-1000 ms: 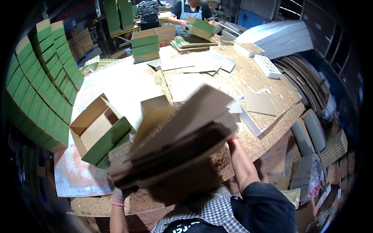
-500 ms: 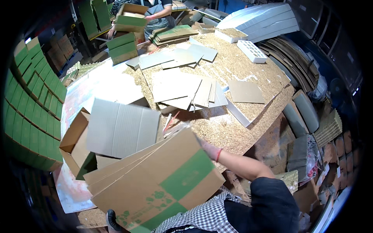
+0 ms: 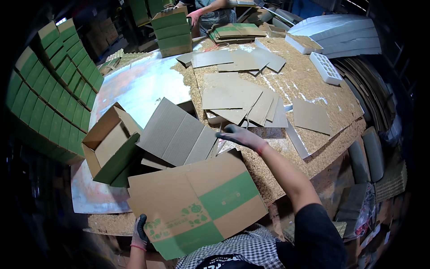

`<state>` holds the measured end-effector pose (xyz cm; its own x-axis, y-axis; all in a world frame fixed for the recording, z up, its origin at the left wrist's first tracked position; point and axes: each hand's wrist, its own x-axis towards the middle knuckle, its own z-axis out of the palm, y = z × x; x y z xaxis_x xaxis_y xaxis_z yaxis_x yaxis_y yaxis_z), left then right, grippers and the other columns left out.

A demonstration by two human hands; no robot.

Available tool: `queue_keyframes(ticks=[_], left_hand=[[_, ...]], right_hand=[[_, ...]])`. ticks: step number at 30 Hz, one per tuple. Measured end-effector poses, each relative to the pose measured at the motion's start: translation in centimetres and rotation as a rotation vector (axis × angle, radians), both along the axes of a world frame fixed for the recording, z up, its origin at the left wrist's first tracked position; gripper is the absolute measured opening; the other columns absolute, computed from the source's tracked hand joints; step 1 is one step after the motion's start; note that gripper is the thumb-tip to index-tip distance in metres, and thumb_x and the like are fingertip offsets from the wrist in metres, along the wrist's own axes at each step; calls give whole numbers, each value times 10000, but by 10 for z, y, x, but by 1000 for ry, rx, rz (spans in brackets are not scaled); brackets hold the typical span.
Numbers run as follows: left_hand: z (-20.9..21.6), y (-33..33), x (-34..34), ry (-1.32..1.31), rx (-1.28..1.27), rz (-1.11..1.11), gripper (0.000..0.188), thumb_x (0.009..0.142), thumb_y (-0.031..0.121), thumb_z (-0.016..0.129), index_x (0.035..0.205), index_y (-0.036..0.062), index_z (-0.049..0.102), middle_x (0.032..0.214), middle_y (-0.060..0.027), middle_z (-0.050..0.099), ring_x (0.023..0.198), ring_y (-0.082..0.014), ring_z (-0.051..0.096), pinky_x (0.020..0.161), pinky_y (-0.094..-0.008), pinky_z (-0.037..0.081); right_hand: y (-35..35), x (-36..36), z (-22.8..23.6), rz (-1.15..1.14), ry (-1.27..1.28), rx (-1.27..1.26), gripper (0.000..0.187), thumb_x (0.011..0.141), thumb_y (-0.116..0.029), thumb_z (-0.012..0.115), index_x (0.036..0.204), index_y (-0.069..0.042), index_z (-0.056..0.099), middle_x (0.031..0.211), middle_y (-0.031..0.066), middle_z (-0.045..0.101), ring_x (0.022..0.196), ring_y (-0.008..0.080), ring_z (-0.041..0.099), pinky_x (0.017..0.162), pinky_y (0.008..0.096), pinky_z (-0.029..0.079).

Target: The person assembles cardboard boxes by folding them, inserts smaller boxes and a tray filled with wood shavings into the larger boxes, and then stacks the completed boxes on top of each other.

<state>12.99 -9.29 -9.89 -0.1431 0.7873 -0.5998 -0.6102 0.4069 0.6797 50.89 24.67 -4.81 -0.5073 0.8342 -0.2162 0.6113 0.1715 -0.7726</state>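
My left hand (image 3: 140, 234), in a dark-palmed glove with a red cuff, grips the lower left edge of a flattened brown cardboard box (image 3: 179, 190) with green printed panels. This flat box leans against the near table edge, close to my checked apron. Beyond it, my right hand (image 3: 243, 137) reaches out with its gloved fingers extended, by the right edge of a grey corrugated cardboard sheet (image 3: 177, 132). Whether its fingertips touch that sheet, I cannot tell. To the left of the sheet sits an open green and brown box (image 3: 112, 143), tilted.
Loose grey-brown card sheets (image 3: 233, 96) lie mid-table. Green boxes (image 3: 53, 89) are stacked high at left. Across the table, a co-worker's gloved hand (image 3: 195, 15) is at a stack of green boxes (image 3: 174, 38). A white gridded tray (image 3: 325, 68) lies at far right.
My right hand has left the flat cardboard's far edge and moved out over the table. The fanned flat cardboard now looks even. The co-worker's raised box now sits on the stack. The view has shifted.
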Motion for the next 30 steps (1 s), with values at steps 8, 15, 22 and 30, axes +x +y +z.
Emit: queue_keyframes(ticks=[8,15,22,30], left_hand=[[-19,-7,-8,208,106,-64,530,832,375,605,1207,21,479,1119,-114,583,985,-255,594,842,-395,508],[-12,-6,-2,-176,-23,45,483,850,301,583,1244,51,457,1158,-117,566,1029,-287,572,866,-415,488],[2,8,-26,-216,7,5,594,842,399,538,1323,76,406,1307,-146,468,1172,-340,461,988,-486,369],[-21,68,24,-301,-14,-1,523,858,378,546,1285,91,448,1210,-111,549,1074,-282,544,944,-442,428]], right_hand=[[24,-20,-72,165,571,-475,640,756,-258,696,1302,-70,421,1207,71,545,1045,211,561,884,322,475],[51,114,-7,-693,1038,-583,549,842,-415,604,1188,-9,475,1014,158,573,924,206,593,692,355,543],[-188,35,-55,85,391,-240,928,819,-446,607,1437,-60,32,1476,226,75,1373,322,91,1110,384,139],[-111,88,-46,-198,258,-348,890,765,-455,642,1434,-105,171,1353,207,398,1200,296,451,1012,332,342]])
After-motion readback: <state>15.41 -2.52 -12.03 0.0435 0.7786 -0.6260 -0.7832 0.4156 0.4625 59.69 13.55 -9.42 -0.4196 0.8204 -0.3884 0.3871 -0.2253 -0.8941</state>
